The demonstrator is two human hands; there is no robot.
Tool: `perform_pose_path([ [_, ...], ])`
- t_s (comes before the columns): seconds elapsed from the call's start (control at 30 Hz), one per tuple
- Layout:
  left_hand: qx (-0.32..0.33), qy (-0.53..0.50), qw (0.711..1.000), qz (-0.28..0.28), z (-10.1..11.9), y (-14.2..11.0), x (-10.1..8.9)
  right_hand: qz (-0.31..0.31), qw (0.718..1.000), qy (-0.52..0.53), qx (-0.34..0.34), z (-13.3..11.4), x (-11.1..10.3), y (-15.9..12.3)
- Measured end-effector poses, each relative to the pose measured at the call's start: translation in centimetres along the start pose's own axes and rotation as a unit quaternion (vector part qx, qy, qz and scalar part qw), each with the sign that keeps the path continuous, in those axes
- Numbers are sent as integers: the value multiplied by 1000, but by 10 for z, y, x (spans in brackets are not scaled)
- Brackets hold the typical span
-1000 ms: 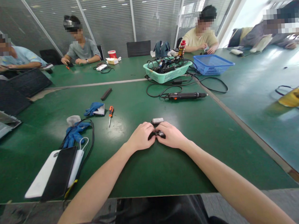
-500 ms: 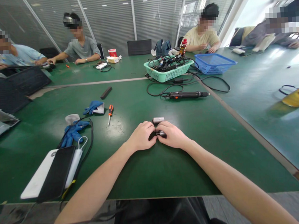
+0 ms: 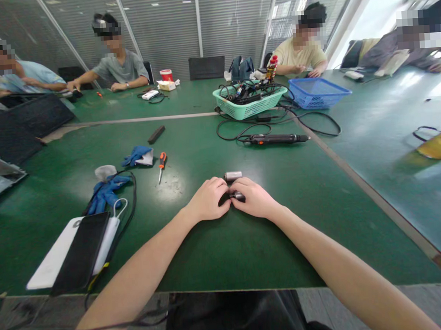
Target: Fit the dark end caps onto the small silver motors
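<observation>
My left grip (image 3: 208, 200) and right grip (image 3: 253, 199) sit curled together on the green surface (image 3: 226, 254), fingers closed around a small black part (image 3: 237, 196) between them. Most of it is hidden, so I cannot tell how firmly each grip has hold. Just beyond my fingertips lies a short silver cylinder (image 3: 232, 175), apart from the black part and untouched; nothing shows the two joined. Open surface spreads around my forearms to the near edge and toward the right edge. At lower left, a black phone (image 3: 80, 253) lies on a white power bank (image 3: 50, 260), with a blue glove (image 3: 106, 194) just beyond. Farther up lie an orange-handled screwdriver (image 3: 162, 163) and an electric screwdriver (image 3: 274, 139), and at upper right a green basket (image 3: 250, 106) of cables.
</observation>
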State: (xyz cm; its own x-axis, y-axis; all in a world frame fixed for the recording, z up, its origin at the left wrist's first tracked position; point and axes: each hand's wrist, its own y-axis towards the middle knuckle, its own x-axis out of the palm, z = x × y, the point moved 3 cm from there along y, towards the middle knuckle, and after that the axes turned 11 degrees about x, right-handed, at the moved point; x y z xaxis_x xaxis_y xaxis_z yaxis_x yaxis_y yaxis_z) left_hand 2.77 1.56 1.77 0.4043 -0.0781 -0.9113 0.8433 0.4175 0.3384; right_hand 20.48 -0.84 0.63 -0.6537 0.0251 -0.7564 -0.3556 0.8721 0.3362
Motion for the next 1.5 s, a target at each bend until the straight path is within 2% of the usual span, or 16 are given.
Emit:
perform_pose_path([
  [1.03,2,9,1000,-5,-1,-1,2,5,1000,-4,-3,0,2,-1],
  [1.5,0,15,1000,-10,0,-2,1,6,999,-45,6,-2,6,-2],
])
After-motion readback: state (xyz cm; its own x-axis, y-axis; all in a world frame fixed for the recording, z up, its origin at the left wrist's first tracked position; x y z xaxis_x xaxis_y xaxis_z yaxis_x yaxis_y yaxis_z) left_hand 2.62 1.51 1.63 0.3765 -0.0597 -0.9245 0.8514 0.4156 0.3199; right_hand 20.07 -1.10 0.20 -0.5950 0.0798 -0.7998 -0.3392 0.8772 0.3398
